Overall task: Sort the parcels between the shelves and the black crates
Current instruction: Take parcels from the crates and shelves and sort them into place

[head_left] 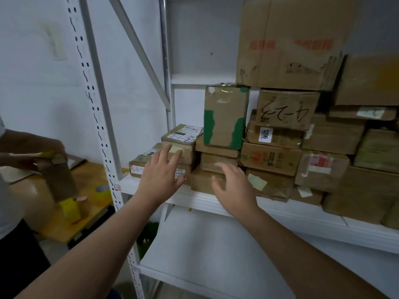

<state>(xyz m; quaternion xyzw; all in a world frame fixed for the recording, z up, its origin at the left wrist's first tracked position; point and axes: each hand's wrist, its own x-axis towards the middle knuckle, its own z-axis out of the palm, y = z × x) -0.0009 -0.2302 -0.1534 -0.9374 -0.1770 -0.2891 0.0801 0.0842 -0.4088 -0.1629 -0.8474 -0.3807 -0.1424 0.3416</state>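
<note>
**A:** What does the head view show?

**B:** A white metal shelf (200, 201) stacked with cardboard parcels, most of them piled toward its right end. Two bare hands reach in over its front edge, near the left end.

**A:** And the hands themselves?

**B:** Both are spread, holding nothing. The left hand (160, 176) has its fingertips up against the front of a small labelled parcel (181, 143) that sits on top of a flatter box at the shelf's left end. The right hand (232, 186) hovers, palm forward, just before a low brown box (204, 180) at the front edge (slightly blurred, so I cannot tell whether it touches).

**A:** Which way does the parcel lie from the hands?

**B:** Straight ahead and a little above the left hand, its long side running back into the shelf. The left hand is the nearer; the right would have to cross leftward to take the other side.

**A:** Anything else?

**B:** A tall box with green tape (225, 117) stands upright just right of it. At the far left another person handles a box over a yellow table (86, 212). No black crates are in view.
</note>
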